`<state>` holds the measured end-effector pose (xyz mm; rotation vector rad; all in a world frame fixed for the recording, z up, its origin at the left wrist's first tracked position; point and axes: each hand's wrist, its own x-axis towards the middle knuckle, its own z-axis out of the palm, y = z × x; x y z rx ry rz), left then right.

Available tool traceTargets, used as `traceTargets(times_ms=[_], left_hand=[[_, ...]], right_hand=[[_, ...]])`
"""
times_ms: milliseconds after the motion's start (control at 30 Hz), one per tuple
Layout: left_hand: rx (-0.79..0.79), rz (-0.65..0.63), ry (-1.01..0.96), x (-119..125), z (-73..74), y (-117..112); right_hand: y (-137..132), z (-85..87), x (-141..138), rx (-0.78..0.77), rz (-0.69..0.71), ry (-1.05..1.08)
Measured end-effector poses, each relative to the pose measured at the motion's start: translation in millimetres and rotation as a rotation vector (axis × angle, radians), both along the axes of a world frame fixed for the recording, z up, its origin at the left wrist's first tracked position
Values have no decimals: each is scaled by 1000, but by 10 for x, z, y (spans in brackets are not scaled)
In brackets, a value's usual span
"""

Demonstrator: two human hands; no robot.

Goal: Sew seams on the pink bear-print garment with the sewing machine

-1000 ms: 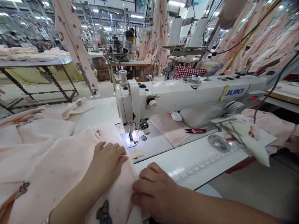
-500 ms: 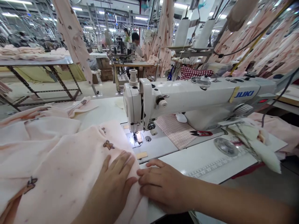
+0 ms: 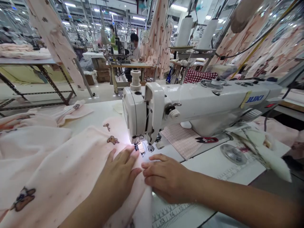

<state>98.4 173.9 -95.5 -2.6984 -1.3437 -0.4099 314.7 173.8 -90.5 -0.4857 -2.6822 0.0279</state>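
A pale pink printed garment (image 3: 59,164) lies spread over the white sewing table (image 3: 204,164), its edge reaching the lit needle area (image 3: 140,148) of a white JUKI sewing machine (image 3: 194,101). My left hand (image 3: 118,175) lies flat on the cloth, fingers stretched toward the presser foot. My right hand (image 3: 163,177) rests beside it at the fabric's edge, fingers loosely curled and pressing the cloth just in front of the needle.
Red thread snips (image 3: 208,139) and a checked pink cloth (image 3: 180,139) lie right of the needle. A ruler strip (image 3: 171,212) runs along the table's front. Thread cones (image 3: 184,31) stand behind the machine. Pink garments hang overhead, and people sit at far workstations (image 3: 133,44).
Both hands slid forward with the fabric toward the needle. The garment's edge now lies under the presser foot, and the small bear print moved up beside the machine head.
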Motion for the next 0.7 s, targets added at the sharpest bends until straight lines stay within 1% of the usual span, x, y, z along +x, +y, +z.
traceTargets(times_ms=[100, 200, 267, 333, 433, 500, 600, 700], left_hand=[[61, -37, -46, -17, -13, -11], [86, -156, -145, -45, -27, -19], [89, -225, -183, -65, -31, 3], [104, -238, -178, -89, -33, 55], [97, -203, -163, -135, -40, 185], [69, -154, -171, -167, -49, 293], [23, -66, -140, -195, -44, 466], [3, 1, -85, -192, 16, 599]], right_hand=[[-126, 29, 21, -17, -33, -62], [-225, 23, 36, 39, -76, -89], [-228, 2, 40, 76, -87, -78], [-175, -19, 36, 99, -97, -51], [-27, -24, 5, 103, -104, -41], [84, -6, -36, 71, -120, -88], [217, 26, -116, 25, -221, -187], [276, 53, -175, -7, -335, -234]])
